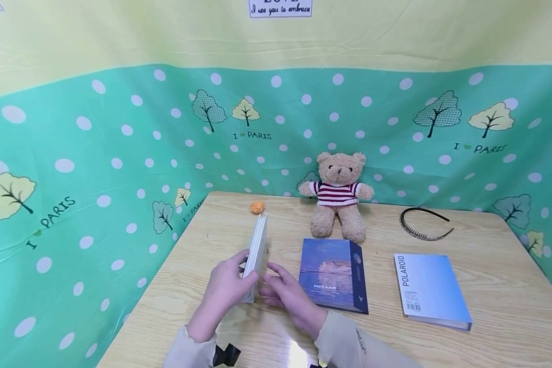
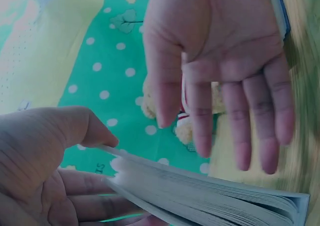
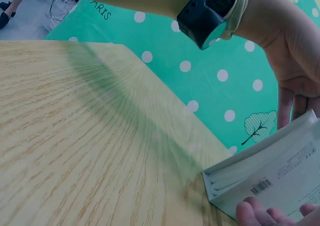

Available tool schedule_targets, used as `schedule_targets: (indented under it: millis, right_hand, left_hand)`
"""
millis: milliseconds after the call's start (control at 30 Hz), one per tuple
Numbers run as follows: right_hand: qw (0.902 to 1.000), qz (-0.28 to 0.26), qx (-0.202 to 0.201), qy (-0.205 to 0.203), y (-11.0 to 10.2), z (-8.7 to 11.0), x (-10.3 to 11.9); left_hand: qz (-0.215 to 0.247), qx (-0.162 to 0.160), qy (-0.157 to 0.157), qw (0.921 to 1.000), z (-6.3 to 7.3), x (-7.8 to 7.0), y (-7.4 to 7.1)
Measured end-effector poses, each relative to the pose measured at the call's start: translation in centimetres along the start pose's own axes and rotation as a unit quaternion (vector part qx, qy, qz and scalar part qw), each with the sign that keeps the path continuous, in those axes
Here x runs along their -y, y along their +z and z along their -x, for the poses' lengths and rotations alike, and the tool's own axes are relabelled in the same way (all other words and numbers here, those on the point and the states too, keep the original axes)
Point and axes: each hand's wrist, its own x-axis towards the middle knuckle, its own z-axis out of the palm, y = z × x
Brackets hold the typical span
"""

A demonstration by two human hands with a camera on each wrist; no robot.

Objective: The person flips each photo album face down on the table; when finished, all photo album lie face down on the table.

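Observation:
A pale album (image 1: 258, 245) with a barcode on its cover stands on edge at the left of the table. My left hand (image 1: 227, 283) grips it by one edge, thumb on one cover and fingers on the other, as the left wrist view shows. To the right of the album is my right hand (image 1: 292, 296), its fingers (image 2: 235, 116) stretched out and holding nothing. In the right wrist view, right fingertips (image 3: 255, 213) overlap the cover (image 3: 285, 176); whether they touch it I cannot tell. A blue photo album (image 1: 328, 273) lies just beyond the right hand.
Farther right lies a light-blue album (image 1: 432, 291) marked POLAROID. A teddy bear (image 1: 338, 197) in a striped shirt sits at the back, with a dark headband (image 1: 423, 232) to its right. A small orange object (image 1: 257, 206) is behind the held album. Green dotted cloth (image 1: 349, 117) hangs around the table.

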Motion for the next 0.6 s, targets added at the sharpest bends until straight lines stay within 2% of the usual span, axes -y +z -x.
schedule_targets:
  millis: [300, 500, 600]
  right_hand:
    - [0.9986, 0.04, -0.008, 0.033, -0.4, 0.0, -0.6]
    - [0.9979, 0.048, -0.003, 0.043, -0.5, -0.1, -0.8]
    - [0.9981, 0.043, -0.004, 0.044, -0.6, -0.1, -0.8]
  left_hand:
    - [0.069, -0.005, -0.021, 0.9974, -0.3, 0.2, -0.8]
    - [0.112, -0.001, -0.015, 0.9936, -1.0, 1.3, -1.4]
    - [0.149, 0.012, -0.021, 0.9886, -1.4, 2.0, -1.8]
